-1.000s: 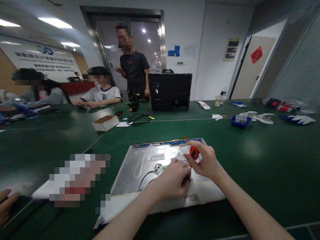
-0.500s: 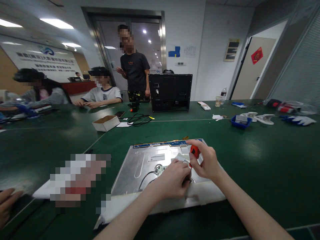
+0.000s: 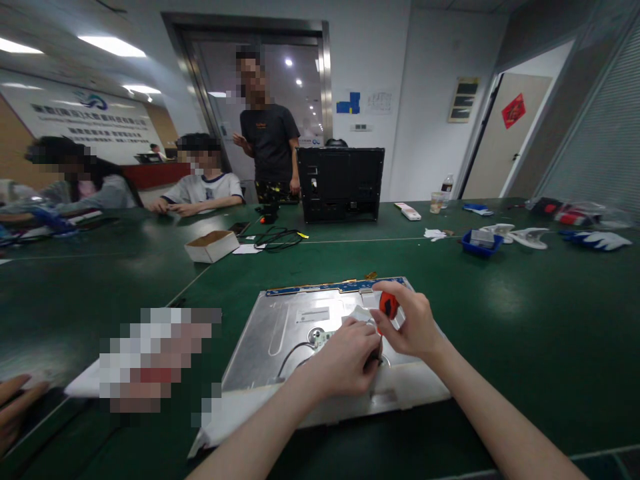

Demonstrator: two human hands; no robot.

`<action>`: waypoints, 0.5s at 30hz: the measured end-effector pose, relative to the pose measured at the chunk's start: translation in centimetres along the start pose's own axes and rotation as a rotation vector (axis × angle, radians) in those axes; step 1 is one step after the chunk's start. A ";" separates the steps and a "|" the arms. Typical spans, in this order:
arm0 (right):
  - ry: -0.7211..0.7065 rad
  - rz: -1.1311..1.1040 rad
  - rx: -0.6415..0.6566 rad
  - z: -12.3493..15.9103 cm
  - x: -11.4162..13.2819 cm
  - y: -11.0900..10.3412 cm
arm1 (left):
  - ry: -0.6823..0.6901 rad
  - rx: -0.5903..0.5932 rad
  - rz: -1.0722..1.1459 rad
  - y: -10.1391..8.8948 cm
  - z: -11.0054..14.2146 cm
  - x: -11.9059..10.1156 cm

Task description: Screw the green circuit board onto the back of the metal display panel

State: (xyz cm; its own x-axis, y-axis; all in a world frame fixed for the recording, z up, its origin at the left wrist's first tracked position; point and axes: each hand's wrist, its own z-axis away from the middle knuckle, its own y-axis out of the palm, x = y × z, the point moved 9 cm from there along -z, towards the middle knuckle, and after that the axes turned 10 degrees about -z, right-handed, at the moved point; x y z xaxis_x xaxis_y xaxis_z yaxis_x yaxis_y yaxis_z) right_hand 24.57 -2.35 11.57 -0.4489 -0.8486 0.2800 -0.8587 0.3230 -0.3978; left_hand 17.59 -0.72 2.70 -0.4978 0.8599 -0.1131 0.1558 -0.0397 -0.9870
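A silvery display panel (image 3: 273, 333) lies back side up in front of me, with a blue circuit strip (image 3: 330, 287) along its far edge. On its middle sits a small green circuit board (image 3: 323, 340) with dark wires, partly covered by my left hand. My right hand (image 3: 407, 323) holds a screwdriver (image 3: 389, 305) by its red and black handle, nearly upright, its shaft pointing down at the panel. Close against that shaft, my left hand (image 3: 350, 353) rests on the panel with curled fingers. The screwdriver's tip and whatever the left fingers pinch are hidden.
Beyond the panel stand a black monitor housing (image 3: 341, 185), a white box (image 3: 213, 247) and a coiled black cable (image 3: 280, 239). A blue tray (image 3: 481, 243) is at the right. Another person's hand (image 3: 17, 407) is at the left edge; several people are across the table.
My right thumb and forefinger have shifted slightly left around the screwdriver handle, which has moved a little with them. The left hand and the panel stay in place.
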 end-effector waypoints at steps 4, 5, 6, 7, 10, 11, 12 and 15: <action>0.021 -0.031 0.032 -0.1 -0.1 0.0 | 0.005 -0.006 0.022 0.1 0.0 0.0; 0.025 -0.031 0.031 -0.1 -0.1 0.0 | 0.006 -0.004 0.025 0.1 0.0 0.0; 0.026 -0.027 0.027 -0.1 -0.1 0.0 | 0.005 0.000 0.026 0.1 0.0 0.0; 0.026 -0.018 0.021 -0.1 -0.1 0.0 | 0.004 0.002 0.024 0.1 0.0 0.0; 0.016 0.009 -0.013 -0.1 0.0 -0.2 | -0.004 0.005 0.010 0.0 0.0 0.0; 0.016 0.017 -0.024 0.0 0.0 -0.2 | -0.006 0.006 0.006 -0.1 0.0 0.0; 0.016 0.025 -0.036 0.0 0.0 -0.3 | -0.007 0.007 0.003 -0.1 0.0 0.0; 0.013 0.044 -0.051 0.1 -0.1 -0.2 | -0.007 0.006 -0.002 -0.3 0.0 -0.1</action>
State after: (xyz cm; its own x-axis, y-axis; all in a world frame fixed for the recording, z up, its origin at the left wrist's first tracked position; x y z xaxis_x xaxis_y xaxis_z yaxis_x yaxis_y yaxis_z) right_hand 24.86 -2.36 11.54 -0.4896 -0.8277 0.2743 -0.8493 0.3815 -0.3649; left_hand 17.62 -0.79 2.97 -0.5041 0.8563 -0.1124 0.1497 -0.0415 -0.9879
